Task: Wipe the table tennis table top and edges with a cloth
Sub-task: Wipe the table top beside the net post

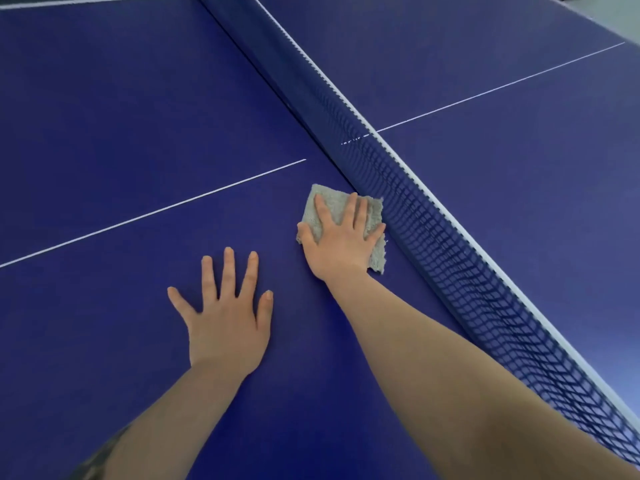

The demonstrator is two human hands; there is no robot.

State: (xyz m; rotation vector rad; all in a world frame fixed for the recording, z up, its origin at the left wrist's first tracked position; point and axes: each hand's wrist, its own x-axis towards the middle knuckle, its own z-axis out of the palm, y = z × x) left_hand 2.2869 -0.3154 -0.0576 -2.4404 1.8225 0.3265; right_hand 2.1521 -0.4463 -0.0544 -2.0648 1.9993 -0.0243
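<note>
Table tennis table [104, 98] top mid-wipe, near half. Net [433, 216] just beside cloth [332, 202] (grey, flat). Right hand [341, 237] presses it, fingers spread; left hand [225, 317] braces flat, fingers wide. Next: likely sweep along net, edges later.

The right hand [341, 237] covers the middle of the cloth [329, 202]; only its borders show. The net [433, 216] blurs toward the lower right and is cut off by the picture edge. The table [104, 116] runs past every edge; its sides are out of view.
</note>
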